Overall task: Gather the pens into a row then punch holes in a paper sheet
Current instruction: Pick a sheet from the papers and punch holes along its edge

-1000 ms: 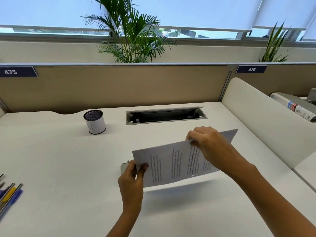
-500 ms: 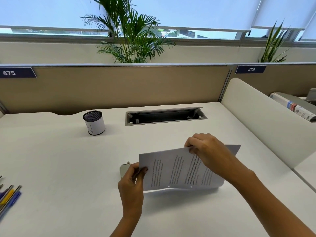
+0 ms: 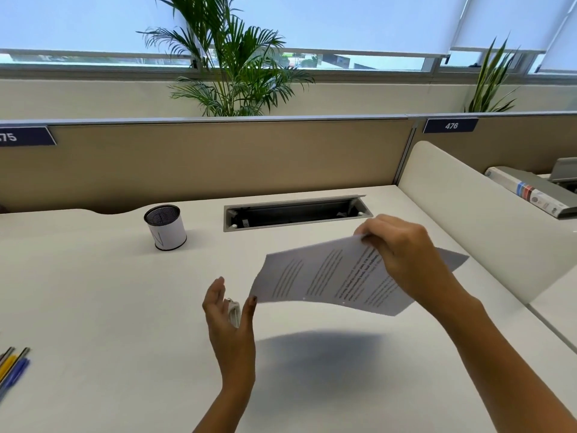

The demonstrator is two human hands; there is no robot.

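A printed paper sheet (image 3: 324, 276) hangs tilted above the desk, pinched at its far edge by my right hand (image 3: 402, 254). Two small punched holes show near its lower edge. My left hand (image 3: 229, 317) is open just left of the sheet's corner, fingers spread, not touching the paper. A small pale hole punch (image 3: 234, 312) sits on the desk behind that hand, mostly hidden by it. Several pens (image 3: 12, 367), yellow, blue and grey, lie side by side at the left edge of the desk.
A mesh pen cup (image 3: 165, 228) stands at the back left. An open cable tray slot (image 3: 296, 212) is set into the desk behind the paper. A white divider panel (image 3: 487, 220) borders the right side, with a book (image 3: 527, 190) beyond it.
My left hand has let go of the paper's corner and opened. My right hand has swung the sheet up and to the right, flatter over the desk.
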